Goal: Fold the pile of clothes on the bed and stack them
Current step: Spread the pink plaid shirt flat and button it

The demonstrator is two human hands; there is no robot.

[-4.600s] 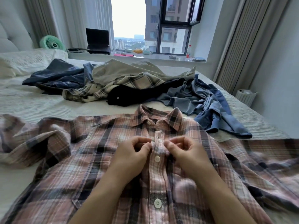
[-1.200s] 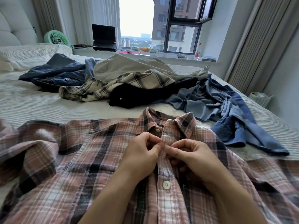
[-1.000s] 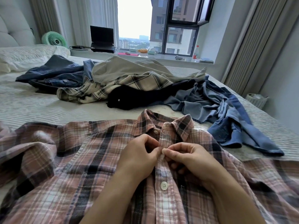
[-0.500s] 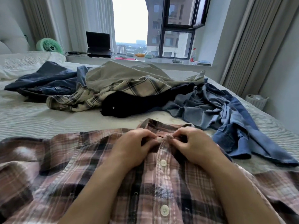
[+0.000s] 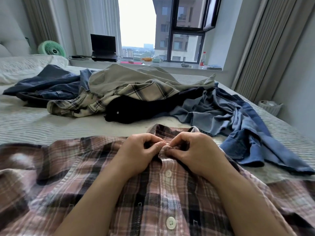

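A pink, black and white plaid shirt (image 5: 105,189) of soft brushed cotton lies spread front-up across the near part of the bed (image 5: 34,123), its placket running up the middle with two round white buttons (image 5: 168,173) showing below the hands. Both hands sit at the collar. The left hand (image 5: 136,154) has its fingers curled, thumb and forefinger pinching the top of the placket from its side; the right hand (image 5: 199,152) mirrors it, its grip pinching the same narrow strip of cloth just under the collar. The fingertips of the two hands nearly meet over the fabric.

Behind the shirt, well apart from it, the pile of clothes (image 5: 136,92) sprawls in loose creased heaps: a cream checked shirt (image 5: 95,103), a smooth khaki garment (image 5: 122,77) over it, a black garment (image 5: 136,108) with one pale button, dark navy cloth (image 5: 47,84) at the left and rumpled blue denim shirts (image 5: 238,120) trailing to the right. The bedcover is pale with fine ribbed stripes.

On the window ledge (image 5: 170,65) stand an open laptop (image 5: 104,48) and a round mint-green fan (image 5: 51,49); pleated curtains (image 5: 265,48) hang at the right.
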